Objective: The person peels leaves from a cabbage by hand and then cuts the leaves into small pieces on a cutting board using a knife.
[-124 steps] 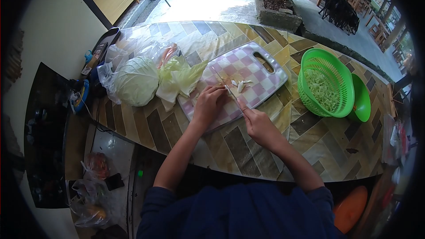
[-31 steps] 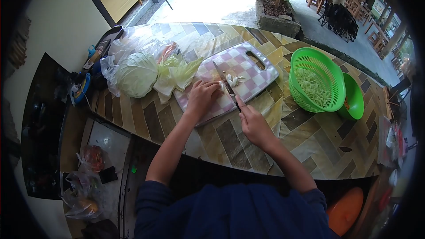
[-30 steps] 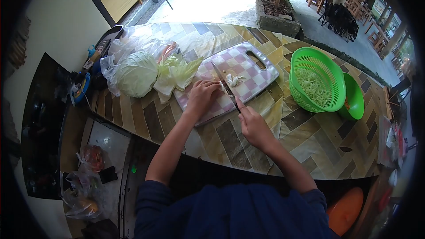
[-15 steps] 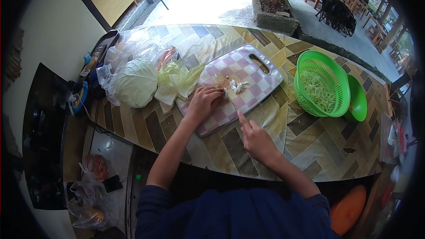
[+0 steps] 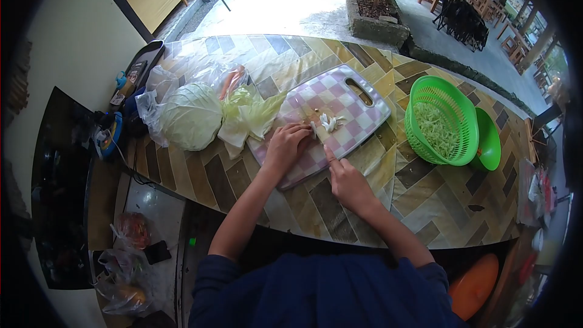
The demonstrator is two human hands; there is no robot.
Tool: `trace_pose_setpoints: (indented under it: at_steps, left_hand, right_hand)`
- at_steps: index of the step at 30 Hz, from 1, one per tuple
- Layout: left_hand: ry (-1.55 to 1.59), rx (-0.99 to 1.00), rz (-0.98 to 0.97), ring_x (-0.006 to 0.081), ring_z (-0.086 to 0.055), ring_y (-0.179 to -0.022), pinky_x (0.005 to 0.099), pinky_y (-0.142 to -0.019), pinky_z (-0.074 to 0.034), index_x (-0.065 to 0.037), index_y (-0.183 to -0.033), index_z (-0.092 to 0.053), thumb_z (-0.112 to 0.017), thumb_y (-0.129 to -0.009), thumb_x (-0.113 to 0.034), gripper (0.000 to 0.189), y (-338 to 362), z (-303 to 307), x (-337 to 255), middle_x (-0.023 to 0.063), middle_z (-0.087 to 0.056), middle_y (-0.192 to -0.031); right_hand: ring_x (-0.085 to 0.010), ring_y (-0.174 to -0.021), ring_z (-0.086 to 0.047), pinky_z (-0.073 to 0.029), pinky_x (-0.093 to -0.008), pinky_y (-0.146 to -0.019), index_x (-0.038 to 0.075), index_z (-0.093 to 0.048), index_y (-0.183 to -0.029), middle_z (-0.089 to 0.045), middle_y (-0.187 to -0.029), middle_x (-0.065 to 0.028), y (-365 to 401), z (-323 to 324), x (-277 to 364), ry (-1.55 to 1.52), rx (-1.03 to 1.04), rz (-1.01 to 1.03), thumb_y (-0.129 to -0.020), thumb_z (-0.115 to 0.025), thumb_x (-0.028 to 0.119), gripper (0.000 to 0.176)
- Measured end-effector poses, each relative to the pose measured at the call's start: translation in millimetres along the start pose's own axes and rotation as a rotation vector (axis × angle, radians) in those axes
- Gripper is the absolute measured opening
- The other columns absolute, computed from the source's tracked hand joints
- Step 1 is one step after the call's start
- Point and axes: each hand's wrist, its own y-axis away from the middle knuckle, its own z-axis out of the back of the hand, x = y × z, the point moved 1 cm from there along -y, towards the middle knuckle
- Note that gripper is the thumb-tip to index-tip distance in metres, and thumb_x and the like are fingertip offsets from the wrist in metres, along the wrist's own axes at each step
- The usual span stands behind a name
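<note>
My right hand (image 5: 348,182) grips a knife (image 5: 318,136), index finger stretched along it, the blade standing over the chequered pink-and-white cutting board (image 5: 346,91). Beside the blade, my left hand (image 5: 288,146) presses its bent fingertips down on the board. What those fingers hold is mostly hidden; a bit of white shows at their tips. Just past the blade lies a small heap of white slices (image 5: 331,123), their kind too small to tell. Loose pale cabbage leaves (image 5: 250,115) touch the board's left edge, next to a whole cabbage (image 5: 192,116).
At the right, a green basket (image 5: 467,127) holds shredded cabbage (image 5: 436,130), with a green bowl (image 5: 493,146) partly behind it. Clear plastic bags and an orange carrot-like piece (image 5: 232,79) lie behind the cabbage. The wooden-patterned tabletop (image 5: 425,206) has a curved near edge.
The knife and both hands have shifted only slightly, with the blade still close to the left fingertips. The white slices look a little more spread out. The whole view has moved slightly.
</note>
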Motion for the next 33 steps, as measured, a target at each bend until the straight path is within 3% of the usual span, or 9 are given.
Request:
trace_pose_setpoints:
  at_steps: [4, 10, 22, 25, 33]
  left_hand:
    - [0.022, -0.02, 0.008, 0.0254, -0.062, -0.107, 0.039, -0.091, -0.047, -0.007, -0.097, -0.071, -0.066, -0.084, -0.016, 0.016, 2.1, -0.5, -2.0, 0.0066, -0.07, -0.11]
    - [0.026, -0.025, 0.062, 0.0261, -0.063, -0.106, 0.0395, -0.091, -0.047, -0.006, -0.097, -0.072, -0.068, -0.082, -0.017, 0.019, 1.3, 2.1, -7.1, 0.0069, -0.07, -0.109]
    - [0.028, -0.038, 0.088, 0.0254, -0.061, -0.108, 0.0388, -0.087, -0.045, -0.006, -0.096, -0.072, -0.068, -0.083, -0.02, 0.02, 3.2, 1.0, -12.3, 0.0065, -0.07, -0.11]
    - [0.012, -0.053, 0.061, 0.023, -0.062, -0.106, 0.0379, -0.084, -0.045, -0.007, -0.094, -0.072, -0.067, -0.084, -0.021, 0.018, 2.8, 1.3, -12.0, 0.005, -0.071, -0.108]
    - [0.017, -0.056, 0.053, 0.0233, -0.062, -0.106, 0.038, -0.084, -0.045, -0.006, -0.094, -0.072, -0.067, -0.084, -0.02, 0.017, 1.4, 0.2, -9.3, 0.0052, -0.071, -0.107]
  right_hand:
    - [-0.0424, -0.082, -0.06, -0.048, -0.0473, -0.073, 0.007, -0.033, -0.148, -0.057, -0.087, -0.0248, 21.0, 21.6, 7.8, -0.057, 0.03, -0.085, -0.093, -0.049, 0.008, 0.057]
    - [-0.0442, -0.084, -0.059, -0.046, -0.0498, -0.078, 0.005, -0.032, -0.147, -0.058, -0.091, -0.0274, 14.6, 17.0, 12.5, -0.287, -0.082, -0.036, -0.095, -0.047, 0.011, 0.055]
    - [-0.0454, -0.082, -0.059, -0.048, -0.0487, -0.077, 0.005, -0.024, -0.15, -0.054, -0.096, -0.0283, 25.2, -0.7, 45.7, -0.122, -0.008, -0.196, -0.093, -0.045, 0.007, 0.061]
    - [-0.046, -0.079, -0.063, -0.053, -0.0502, -0.071, 0.005, -0.021, -0.151, -0.055, -0.097, -0.0298, 23.7, -7.5, 45.1, -0.055, 0.001, -0.189, -0.087, -0.047, 0.004, 0.069]
    - [-0.0461, -0.08, -0.063, -0.053, -0.0501, -0.07, 0.006, -0.018, -0.152, -0.054, -0.1, -0.0294, 16.7, -9.8, 45.6, -0.038, 0.039, -0.22, -0.085, -0.048, 0.002, 0.073]
